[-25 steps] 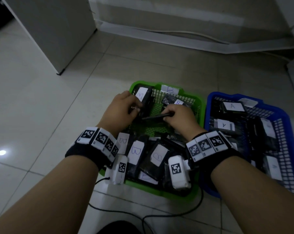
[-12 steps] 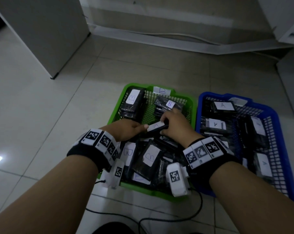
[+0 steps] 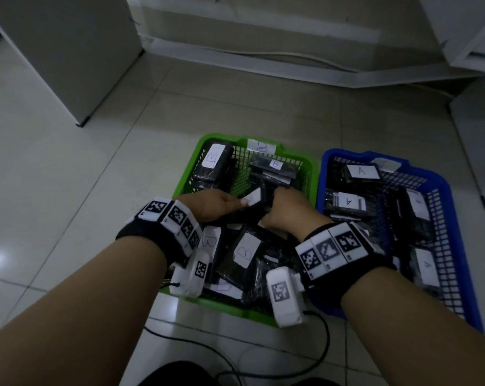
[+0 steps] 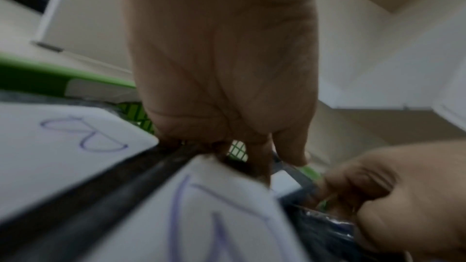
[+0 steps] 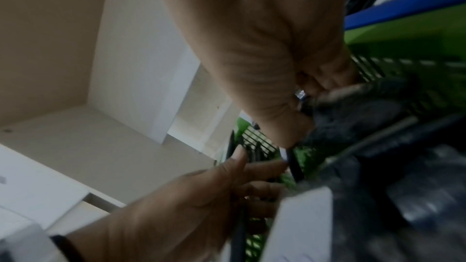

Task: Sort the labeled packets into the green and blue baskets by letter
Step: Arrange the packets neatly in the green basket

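Over the green plastic mesh basket (image 3: 235, 312), head view: left hand (image 3: 207, 204) and right hand (image 3: 287, 211) both pinch one flat black plastic packet (image 3: 259, 200) with a white paper label, held up between them.
Letter on it: too small to read here.
Green basket holds: black packets marked B (image 3: 245, 250); a white B tag (image 3: 262, 147) sits on its far rim.
Blue plastic mesh basket (image 3: 323, 179): just beside the green one; packets marked A (image 3: 361, 171) lie inside.
Left wrist view: left hand's fingers (image 4: 290, 146) curl down onto the packet's edge; a B label (image 4: 83, 136) lies close by.
Right wrist view: right hand's thumb and fingers squeeze the dark packet (image 5: 353, 119); blurry.
Step, I think: checking one packet's letter.
Next move needs: a clear look at the label; B goes down in green, A goes across to blue.
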Demonstrator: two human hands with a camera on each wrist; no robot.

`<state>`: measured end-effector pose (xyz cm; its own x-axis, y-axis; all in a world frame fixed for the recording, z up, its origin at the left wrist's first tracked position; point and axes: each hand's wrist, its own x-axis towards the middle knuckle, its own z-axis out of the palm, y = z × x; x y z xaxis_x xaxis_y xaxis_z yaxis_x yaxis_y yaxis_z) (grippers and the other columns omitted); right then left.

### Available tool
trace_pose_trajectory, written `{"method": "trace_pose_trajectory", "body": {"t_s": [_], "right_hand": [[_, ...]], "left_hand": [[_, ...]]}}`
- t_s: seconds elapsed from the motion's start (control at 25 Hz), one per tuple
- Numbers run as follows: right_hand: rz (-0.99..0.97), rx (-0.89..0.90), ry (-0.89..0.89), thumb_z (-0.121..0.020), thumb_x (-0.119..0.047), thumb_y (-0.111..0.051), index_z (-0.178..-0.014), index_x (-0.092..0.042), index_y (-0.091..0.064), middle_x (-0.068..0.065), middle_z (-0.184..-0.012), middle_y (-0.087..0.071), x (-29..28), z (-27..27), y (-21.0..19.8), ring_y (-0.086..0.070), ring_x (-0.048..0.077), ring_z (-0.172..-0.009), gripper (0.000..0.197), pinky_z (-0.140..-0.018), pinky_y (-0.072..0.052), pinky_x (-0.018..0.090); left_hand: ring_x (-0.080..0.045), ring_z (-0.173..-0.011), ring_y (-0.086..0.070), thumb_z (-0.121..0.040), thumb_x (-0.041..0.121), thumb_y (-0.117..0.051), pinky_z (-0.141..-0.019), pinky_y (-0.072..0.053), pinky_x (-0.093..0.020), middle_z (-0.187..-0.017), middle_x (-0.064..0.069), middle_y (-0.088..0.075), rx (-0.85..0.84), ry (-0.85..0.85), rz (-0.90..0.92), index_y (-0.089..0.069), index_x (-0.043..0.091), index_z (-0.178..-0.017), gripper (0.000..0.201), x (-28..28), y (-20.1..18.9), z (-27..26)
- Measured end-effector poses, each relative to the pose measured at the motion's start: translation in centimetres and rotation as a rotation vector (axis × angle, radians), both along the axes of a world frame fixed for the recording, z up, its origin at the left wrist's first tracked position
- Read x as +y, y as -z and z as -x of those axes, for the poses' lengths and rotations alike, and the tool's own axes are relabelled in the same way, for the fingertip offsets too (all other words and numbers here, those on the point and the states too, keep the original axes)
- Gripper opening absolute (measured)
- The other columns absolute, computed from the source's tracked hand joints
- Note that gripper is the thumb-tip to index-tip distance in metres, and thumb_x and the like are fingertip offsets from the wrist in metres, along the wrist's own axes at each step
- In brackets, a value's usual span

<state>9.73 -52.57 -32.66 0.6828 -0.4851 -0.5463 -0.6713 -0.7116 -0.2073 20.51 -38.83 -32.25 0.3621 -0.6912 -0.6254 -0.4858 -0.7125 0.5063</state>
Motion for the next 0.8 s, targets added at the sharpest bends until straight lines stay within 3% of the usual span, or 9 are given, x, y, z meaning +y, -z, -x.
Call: {"method": "trace_pose_trajectory", "body": {"t_s": [0.08,0.16,0.24,0.36,0.56,0.68,0.76,0.8], "right_hand": [[-0.012,-0.031,0.0,-0.084,-0.024,-0.064,-0.114,-0.004,-0.058,0.013,-0.108,-0.059,-0.1,0.3,-0.3,-0.057,0.026,-0.087,0.036,-0.056,-0.04,0.024],[-0.022,-0.074,-0.003,-0.084,-0.024,-0.063,-0.125,-0.008,-0.053,0.014,-0.121,-0.054,-0.2,0.8,-0.2,-0.057,0.029,-0.101,0.045,-0.071,-0.046,0.027],[-0.056,-0.089,-0.033,-0.083,-0.03,-0.066,-0.136,-0.013,-0.038,0.015,-0.131,-0.044,-0.1,1.5,0.2,-0.054,0.032,-0.111,0.062,-0.083,-0.047,0.032],[-0.072,-0.119,-0.085,-0.085,-0.029,-0.066,-0.137,-0.013,-0.033,0.013,-0.119,-0.057,0.4,2.0,0.5,-0.058,0.029,-0.102,0.063,-0.075,-0.047,0.031],[-0.261,-0.19,-0.049,-0.082,-0.023,-0.065,-0.127,-0.014,-0.052,0.009,-0.112,-0.062,0.3,2.6,-0.9,-0.059,0.022,-0.093,0.047,-0.075,-0.046,0.028],[-0.37,-0.198,-0.005,-0.081,-0.021,-0.069,-0.117,-0.013,-0.059,0.006,-0.101,-0.063,-0.2,3.3,-1.6,-0.058,0.02,-0.086,0.039,-0.067,-0.043,0.027],[-0.433,-0.227,0.046,-0.08,-0.017,-0.069,-0.117,-0.014,-0.06,0.007,-0.104,-0.065,-0.4,3.7,-1.7,-0.062,0.023,-0.091,0.039,-0.074,-0.048,0.029],[-0.465,-0.243,0.079,-0.079,-0.015,-0.069,-0.117,-0.015,-0.06,0.008,-0.106,-0.066,-0.5,4.0,-1.7,-0.063,0.024,-0.094,0.039,-0.08,-0.05,0.032]], "left_hand": [[-0.022,-0.127,-0.047,-0.09,0.063,-0.035,-0.111,-0.03,-0.037,-0.138,-0.002,-0.052,0.087,-0.091,0.084,-0.054,0.03,-0.13,0.055,0.2,0.2,-0.1],[-0.02,-0.119,-0.052,-0.09,0.06,-0.041,-0.11,-0.034,-0.04,-0.128,-0.001,-0.059,0.116,-0.101,0.132,-0.058,0.029,-0.123,0.049,0.2,0.5,0.3],[-0.017,-0.11,-0.056,-0.09,0.056,-0.046,-0.102,-0.039,-0.034,-0.116,0.001,-0.063,0.086,-0.1,0.151,-0.06,0.025,-0.115,0.042,-0.1,0.6,0.6],[-0.017,-0.097,-0.056,-0.087,0.049,-0.056,-0.085,-0.041,-0.028,-0.104,-0.001,-0.06,0.037,-0.115,0.172,-0.053,0.022,-0.104,0.032,-0.4,0.7,0.7],[-0.014,-0.075,-0.052,-0.081,0.041,-0.068,-0.07,-0.044,-0.029,-0.082,0.004,-0.055,-0.01,-0.117,0.25,-0.042,0.022,-0.089,0.033,-0.7,1.2,0.9],[-0.013,-0.085,-0.058,-0.08,0.034,-0.071,-0.08,-0.049,-0.031,-0.091,0.004,-0.06,0.081,-0.127,0.335,-0.045,0.025,-0.093,0.03,-0.6,1.2,1.2],[-0.014,-0.102,-0.06,-0.081,0.025,-0.071,-0.092,-0.048,-0.03,-0.108,0.003,-0.062,0.135,-0.094,0.345,-0.05,0.023,-0.11,0.036,-0.5,1.1,1.4],[-0.012,-0.104,-0.059,-0.083,0.021,-0.07,-0.092,-0.046,-0.027,-0.112,0.004,-0.061,0.124,-0.058,0.332,-0.051,0.021,-0.116,0.038,-0.4,1.0,1.5]]}}
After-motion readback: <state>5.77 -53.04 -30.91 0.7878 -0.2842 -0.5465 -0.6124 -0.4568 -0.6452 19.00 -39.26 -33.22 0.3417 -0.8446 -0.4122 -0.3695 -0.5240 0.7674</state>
